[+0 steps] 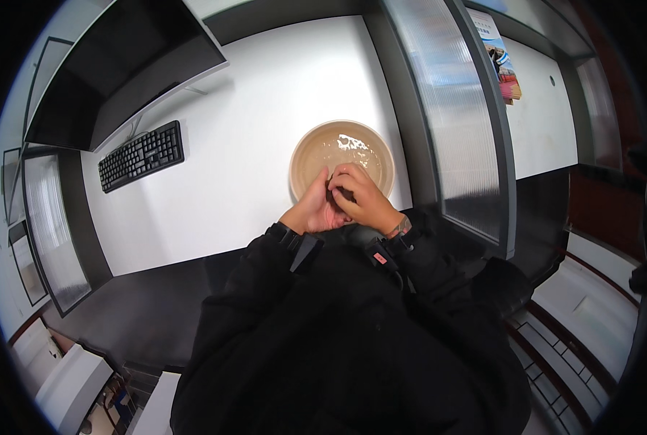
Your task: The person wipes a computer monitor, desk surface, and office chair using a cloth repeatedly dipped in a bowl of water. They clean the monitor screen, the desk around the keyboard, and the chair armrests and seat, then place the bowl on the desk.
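- Head view: left hand [313, 206] palm turned inward, thumb up along the near side, cradling a small dark object [346, 194]; its fingers mostly hidden
- Right hand [367, 201] comes over from the other side, fingers bent, gripping the same object against the left palm
- Object sits between the two hands, over the near part of a round beige basin [388, 161]; largely covered by fingers, its kind cannot be told
- Basin holds clear liquid [336, 151], bright glints on the surface; cannot tell whether the object touches it
- Basin stands on a white desk [229, 156], near the front edge, close to the right-hand grey partition [450, 94]
- Black keyboard [142, 156] well apart, at left; dark-screened monitor [124, 69] behind it
- Beyond the partition, colourful printed booklets [499, 61] on another white surface [541, 123]
- Black sleeves [254, 254] on both arms, bands at both wrists
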`<control>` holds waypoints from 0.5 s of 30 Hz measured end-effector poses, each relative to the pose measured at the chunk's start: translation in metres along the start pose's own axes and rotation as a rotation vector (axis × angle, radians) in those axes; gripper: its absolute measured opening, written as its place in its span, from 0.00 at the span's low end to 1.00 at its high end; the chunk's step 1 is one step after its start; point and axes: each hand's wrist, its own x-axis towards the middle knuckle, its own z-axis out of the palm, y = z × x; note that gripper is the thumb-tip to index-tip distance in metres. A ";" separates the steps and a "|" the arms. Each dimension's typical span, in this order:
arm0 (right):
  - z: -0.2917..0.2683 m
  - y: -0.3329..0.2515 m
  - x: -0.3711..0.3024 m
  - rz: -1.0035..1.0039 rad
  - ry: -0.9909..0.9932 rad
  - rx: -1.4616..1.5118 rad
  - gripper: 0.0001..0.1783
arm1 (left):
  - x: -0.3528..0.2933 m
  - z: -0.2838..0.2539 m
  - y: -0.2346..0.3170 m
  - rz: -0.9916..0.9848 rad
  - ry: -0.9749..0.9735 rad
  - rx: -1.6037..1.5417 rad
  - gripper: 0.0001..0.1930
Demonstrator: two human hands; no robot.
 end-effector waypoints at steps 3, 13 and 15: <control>0.000 -0.002 -0.003 -0.072 0.031 -0.021 0.10 | -0.004 0.011 -0.001 -0.052 -0.077 -0.128 0.25; 0.031 -0.004 0.003 0.196 0.525 0.128 0.11 | 0.037 0.030 -0.006 0.697 0.294 -0.068 0.11; 0.035 -0.002 0.007 0.305 0.587 0.335 0.11 | 0.038 0.026 -0.006 0.781 0.326 0.020 0.02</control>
